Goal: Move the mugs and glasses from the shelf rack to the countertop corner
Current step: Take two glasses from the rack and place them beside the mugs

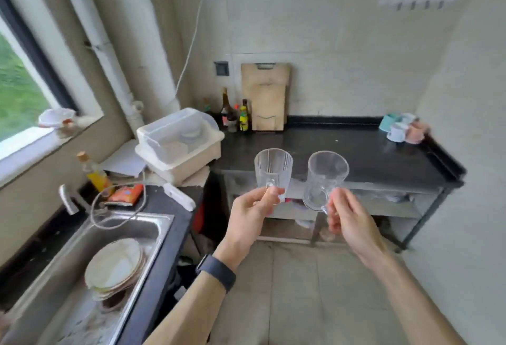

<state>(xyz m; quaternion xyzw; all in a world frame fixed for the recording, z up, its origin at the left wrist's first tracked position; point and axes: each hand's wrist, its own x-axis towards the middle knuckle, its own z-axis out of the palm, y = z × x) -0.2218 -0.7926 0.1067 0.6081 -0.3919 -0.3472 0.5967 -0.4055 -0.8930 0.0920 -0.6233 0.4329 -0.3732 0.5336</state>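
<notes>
Landmark: black countertop (356,153). Left of it, sink (142,224) with stacked plates (115,265). In front of its near edge, left hand (253,213) pinches the handle of a ribbed glass mug (273,170), held upright. Just right, right hand (347,216) grips the handle of a smooth glass mug (324,180), tilted (mugs apart, not touching). On its far right corner, pastel mugs (402,128) clustered, blurred
</notes>
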